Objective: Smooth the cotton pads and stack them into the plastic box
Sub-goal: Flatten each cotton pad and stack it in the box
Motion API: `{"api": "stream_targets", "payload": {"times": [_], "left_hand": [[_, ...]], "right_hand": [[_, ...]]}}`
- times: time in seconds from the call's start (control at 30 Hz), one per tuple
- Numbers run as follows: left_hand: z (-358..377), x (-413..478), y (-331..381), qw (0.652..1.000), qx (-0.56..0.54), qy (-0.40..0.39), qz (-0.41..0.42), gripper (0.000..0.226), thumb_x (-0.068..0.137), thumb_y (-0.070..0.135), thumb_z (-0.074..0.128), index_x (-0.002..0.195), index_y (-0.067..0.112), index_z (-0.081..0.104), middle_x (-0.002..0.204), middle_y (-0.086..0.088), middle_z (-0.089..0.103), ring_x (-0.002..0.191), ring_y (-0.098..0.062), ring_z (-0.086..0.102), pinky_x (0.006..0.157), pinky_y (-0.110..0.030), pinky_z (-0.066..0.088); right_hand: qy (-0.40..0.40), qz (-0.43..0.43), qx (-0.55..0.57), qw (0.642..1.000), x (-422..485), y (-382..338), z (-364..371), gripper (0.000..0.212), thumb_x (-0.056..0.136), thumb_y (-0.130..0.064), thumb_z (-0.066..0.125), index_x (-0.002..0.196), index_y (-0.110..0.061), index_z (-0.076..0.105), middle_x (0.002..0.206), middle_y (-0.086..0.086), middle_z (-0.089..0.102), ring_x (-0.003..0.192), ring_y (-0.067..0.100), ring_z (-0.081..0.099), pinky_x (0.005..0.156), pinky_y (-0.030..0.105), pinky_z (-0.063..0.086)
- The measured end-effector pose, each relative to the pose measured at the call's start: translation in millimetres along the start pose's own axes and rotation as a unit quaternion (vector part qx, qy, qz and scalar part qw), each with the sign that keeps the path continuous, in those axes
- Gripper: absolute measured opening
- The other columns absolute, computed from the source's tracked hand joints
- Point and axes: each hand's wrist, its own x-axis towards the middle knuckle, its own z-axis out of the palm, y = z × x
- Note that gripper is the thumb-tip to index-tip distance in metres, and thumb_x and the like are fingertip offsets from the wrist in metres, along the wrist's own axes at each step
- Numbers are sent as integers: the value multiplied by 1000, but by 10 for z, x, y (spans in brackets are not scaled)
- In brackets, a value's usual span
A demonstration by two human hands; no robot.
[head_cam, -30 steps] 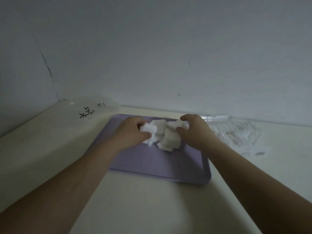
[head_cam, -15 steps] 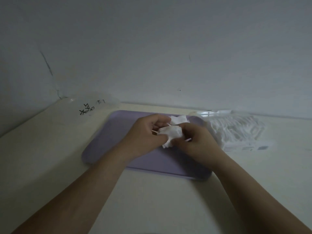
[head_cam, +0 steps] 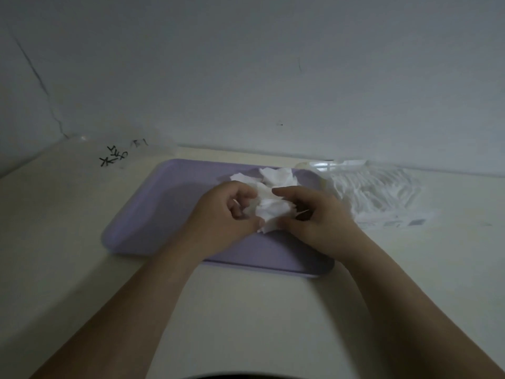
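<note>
Left hand [head_cam: 226, 214] and right hand [head_cam: 314, 217] curl fingers round crumpled white cotton pads [head_cam: 270, 210]; loosely bunched ones may slip onto the lilac plastic tray [head_cam: 153, 214].

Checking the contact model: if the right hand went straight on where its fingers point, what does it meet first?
The cotton pads it is pinching. The right hand points leftward over the purple tray, and the left hand sits just beyond the pads. Depth is unclear, but nothing else shows between.

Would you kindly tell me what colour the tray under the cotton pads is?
The tray is pale lilac purple, plain, without pattern; the head view shows it.
</note>
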Motion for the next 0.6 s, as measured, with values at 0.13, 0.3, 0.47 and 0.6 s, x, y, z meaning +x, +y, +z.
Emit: {"api": "stream_targets", "payload": {"times": [0.13,0.3,0.47,0.6], "left_hand": [[52,-40,-26,1000,6,-7,-12,21,81,12,86,86,26,71,69,13,69,62,-4,60,63,-12,47],[88,-28,-30,1000,13,-9,-21,19,88,14,81,82,28,70,63,16,65,56,6,55,59,-7,41],[74,-38,9,999,9,-25,-25,15,90,12,78,84,23,72,72,9,70,59,7,57,60,-5,41],[75,-40,5,999,19,-20,-17,9,93,10,75,90,18,76,71,13,69,56,9,56,59,-4,40]], "right_hand": [[54,0,27,998,-9,28,4,31,81,-16,88,99,-40,80,94,-13,79,87,7,75,85,29,61],[70,10,75,995,7,50,33,20,81,-17,87,85,-36,82,85,-4,80,81,26,74,83,49,62],[65,42,156,985,6,23,-32,18,84,-2,82,79,-19,79,89,4,80,89,30,76,82,46,63],[61,45,106,991,17,22,-27,23,83,0,78,71,-20,73,80,-1,77,76,18,72,81,44,59]]}}
